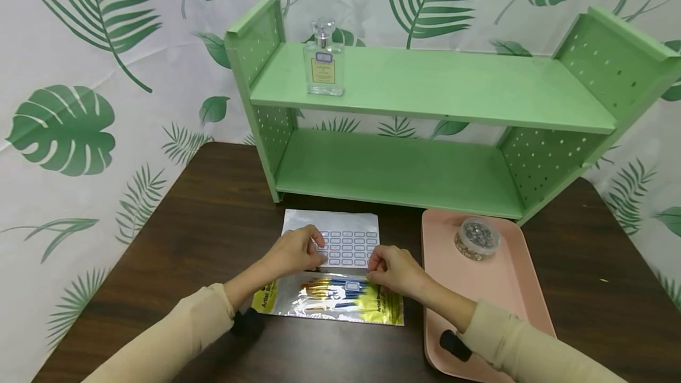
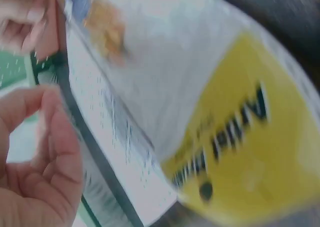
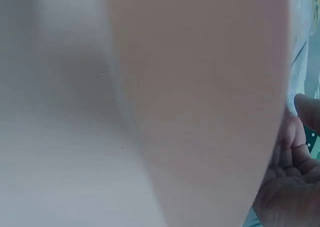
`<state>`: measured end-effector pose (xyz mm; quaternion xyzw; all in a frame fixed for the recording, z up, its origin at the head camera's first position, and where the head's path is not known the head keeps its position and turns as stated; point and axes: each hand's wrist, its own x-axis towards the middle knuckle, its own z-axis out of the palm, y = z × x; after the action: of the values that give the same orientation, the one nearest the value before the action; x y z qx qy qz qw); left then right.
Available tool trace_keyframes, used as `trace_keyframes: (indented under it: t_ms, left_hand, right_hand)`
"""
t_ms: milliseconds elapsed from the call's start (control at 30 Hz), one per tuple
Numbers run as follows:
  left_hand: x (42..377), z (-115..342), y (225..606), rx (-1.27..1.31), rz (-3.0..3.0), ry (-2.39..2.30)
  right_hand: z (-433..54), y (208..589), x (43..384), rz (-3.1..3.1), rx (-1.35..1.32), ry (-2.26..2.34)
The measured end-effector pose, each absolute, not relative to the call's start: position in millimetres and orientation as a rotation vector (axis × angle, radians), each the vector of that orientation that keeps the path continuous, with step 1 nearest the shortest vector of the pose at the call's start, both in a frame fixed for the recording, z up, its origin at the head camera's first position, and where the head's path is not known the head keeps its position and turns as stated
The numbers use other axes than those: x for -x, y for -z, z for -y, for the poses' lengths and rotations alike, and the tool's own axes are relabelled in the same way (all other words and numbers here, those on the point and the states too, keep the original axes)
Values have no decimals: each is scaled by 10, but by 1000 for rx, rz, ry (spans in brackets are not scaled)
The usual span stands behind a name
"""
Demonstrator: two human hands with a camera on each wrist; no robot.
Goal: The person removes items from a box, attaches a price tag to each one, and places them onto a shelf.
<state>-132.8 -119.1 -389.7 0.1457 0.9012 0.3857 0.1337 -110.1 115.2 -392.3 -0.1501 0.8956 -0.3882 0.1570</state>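
A sheet of small blue-framed labels [image 1: 348, 248] lies on the table, with a silvery pack of artist brushes [image 1: 332, 297] in front of it. One similar label [image 1: 352, 286] sits on the pack. Over the sheet's left part is my left hand [image 1: 295, 250], its fingers bent and a gap between thumb and forefinger. My right hand [image 1: 396, 268] hovers at the sheet's lower right corner, fingers loosely curled, nothing visible in them. The left wrist view shows the pack's yellow end [image 2: 240, 152] close up, beside my left hand's curved fingers [image 2: 62, 142].
A pink tray [image 1: 500, 288] on the right carries a clear round tub [image 1: 479, 238] of small metallic pieces. Behind stands a green two-tier shelf [image 1: 399, 164], a glass perfume bottle [image 1: 324, 70] with a label on its upper board. Leaf-patterned cloth [image 1: 58, 129] hangs behind.
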Motion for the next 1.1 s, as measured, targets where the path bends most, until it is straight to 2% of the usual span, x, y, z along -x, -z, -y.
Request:
trace_keyframes:
  t_ms: [400,633,867,1100]
  left_hand:
    - [1558,1674,3624,-130,-2920,-1865]
    - [1769,1821,3508,38,-2817,-2329]
    - [1944,1829,3478,97,-2758,-2327]
    - [2016,1790,3477,14,-2725,-2331]
  right_hand:
    - [-1229,3952,1071,-2650,566,1042]
    - [-1237,3982,1059,-2664,543,1014]
    - [-1201,4012,1046,-2670,496,985]
    - [-1154,4021,1023,-2696,476,938]
